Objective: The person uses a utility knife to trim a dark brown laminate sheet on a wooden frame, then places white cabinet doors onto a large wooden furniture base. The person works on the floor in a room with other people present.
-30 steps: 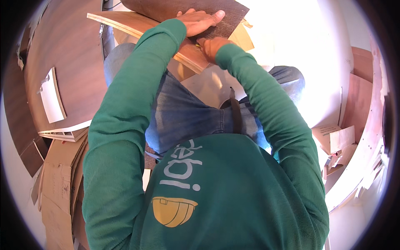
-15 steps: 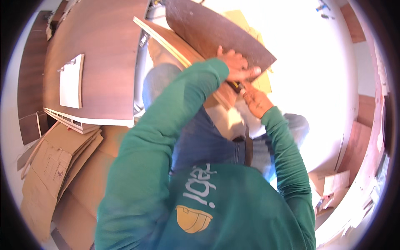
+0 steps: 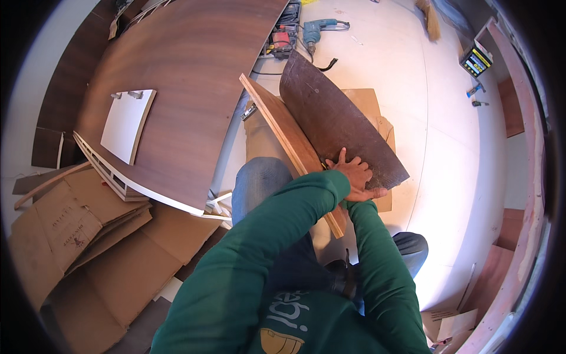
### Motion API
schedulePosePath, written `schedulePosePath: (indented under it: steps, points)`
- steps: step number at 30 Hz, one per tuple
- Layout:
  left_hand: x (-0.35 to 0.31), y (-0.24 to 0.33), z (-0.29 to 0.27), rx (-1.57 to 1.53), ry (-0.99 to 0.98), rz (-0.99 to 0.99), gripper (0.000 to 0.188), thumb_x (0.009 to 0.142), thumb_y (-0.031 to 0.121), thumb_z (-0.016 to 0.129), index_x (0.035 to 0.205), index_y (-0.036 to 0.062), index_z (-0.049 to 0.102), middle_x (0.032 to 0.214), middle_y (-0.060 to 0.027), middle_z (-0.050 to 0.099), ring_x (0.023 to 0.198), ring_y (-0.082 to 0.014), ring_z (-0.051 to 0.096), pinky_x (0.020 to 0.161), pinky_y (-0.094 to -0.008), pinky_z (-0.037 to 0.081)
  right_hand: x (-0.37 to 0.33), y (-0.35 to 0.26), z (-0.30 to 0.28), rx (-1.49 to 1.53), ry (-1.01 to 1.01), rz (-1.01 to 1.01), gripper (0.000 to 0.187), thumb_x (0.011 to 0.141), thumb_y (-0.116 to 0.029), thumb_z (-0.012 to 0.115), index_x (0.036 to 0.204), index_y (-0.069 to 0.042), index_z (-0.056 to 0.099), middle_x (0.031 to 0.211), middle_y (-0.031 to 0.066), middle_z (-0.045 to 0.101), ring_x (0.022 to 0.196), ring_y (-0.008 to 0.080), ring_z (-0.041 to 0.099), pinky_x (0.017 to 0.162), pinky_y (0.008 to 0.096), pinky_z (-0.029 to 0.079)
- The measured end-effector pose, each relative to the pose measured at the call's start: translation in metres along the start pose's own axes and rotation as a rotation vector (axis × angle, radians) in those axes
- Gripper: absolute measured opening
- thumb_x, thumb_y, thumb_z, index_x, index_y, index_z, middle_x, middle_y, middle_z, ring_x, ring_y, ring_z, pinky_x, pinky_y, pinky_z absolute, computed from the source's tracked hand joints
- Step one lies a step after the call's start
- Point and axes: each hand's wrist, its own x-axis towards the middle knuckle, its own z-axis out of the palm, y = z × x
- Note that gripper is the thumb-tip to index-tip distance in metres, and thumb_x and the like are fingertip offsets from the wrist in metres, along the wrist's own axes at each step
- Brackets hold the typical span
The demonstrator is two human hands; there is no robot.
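Observation:
My left hand [image 3: 352, 177] lies with fingers spread on the lower end of a dark brown curved sheet [image 3: 330, 112], pressing it. The sheet stands tilted against a wooden board [image 3: 289, 133] with a pale layered edge, which leans beside my left knee. My right forearm [image 3: 377, 253] reaches up under my left hand. The right hand itself is hidden there, so its fingers and anything in them cannot be seen. A small dark and yellow piece [image 3: 324, 166] shows between board and sheet, just by my left wrist.
On the left stands a large brown panel [image 3: 188, 88] with a white board [image 3: 127, 127] on it. Folded cardboard [image 3: 76, 218] lies below. Ahead are a teal power drill [image 3: 315, 32] and a tool case [image 3: 286, 35]. Flattened cardboard [image 3: 359, 100] lies under the sheet; a box [image 3: 476, 59] stands far right.
My right hand, seen earlier around a dark and yellow tool, has gone out of sight beneath my left hand. The view has shifted, so board and sheet appear lower. My left hand stays on the sheet.

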Motion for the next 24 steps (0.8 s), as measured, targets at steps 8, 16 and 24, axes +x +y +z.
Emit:
schedulePosePath:
  steps: [8, 16, 24]
  points:
    - [-0.008, -0.004, -0.002, -0.060, 0.054, 0.000, 0.103, 0.091, 0.088, 0.022, 0.134, 0.0039, 0.063, 0.136, -0.0160, 0.057, 0.139, -0.0330, 0.042, 0.120, -0.0750, 0.001, -0.033, 0.014, -0.011, -0.188, -0.127, 0.060, 0.038, 0.104, -0.032, 0.049, 0.136, -0.012, 0.058, 0.096, 0.0250, 0.073, 0.091, 0.0428, 0.071, 0.082, 0.0545, 0.056]
    - [-0.008, -0.004, 0.000, 0.066, 0.054, 0.070, 0.088, 0.097, 0.079, 0.020, 0.138, 0.0131, 0.063, 0.143, -0.0104, 0.055, 0.144, -0.0289, 0.039, 0.120, -0.0747, -0.001, -0.135, -0.018, -0.059, -0.236, -0.264, 0.234, 0.046, 0.105, -0.030, 0.044, 0.150, -0.018, 0.047, 0.095, 0.0243, 0.074, 0.093, 0.0429, 0.073, 0.086, 0.0534, 0.057]
    - [-0.007, -0.011, 0.007, 0.124, 0.010, 0.095, 0.056, 0.081, 0.026, 0.069, 0.135, 0.0172, 0.058, 0.138, -0.0066, 0.053, 0.141, -0.0317, 0.039, 0.120, -0.0739, 0.012, -0.200, -0.006, -0.075, -0.203, -0.145, 0.251, 0.040, 0.104, -0.031, 0.049, 0.143, -0.025, 0.054, 0.072, 0.0211, 0.070, 0.069, 0.0423, 0.071, 0.064, 0.0544, 0.057]
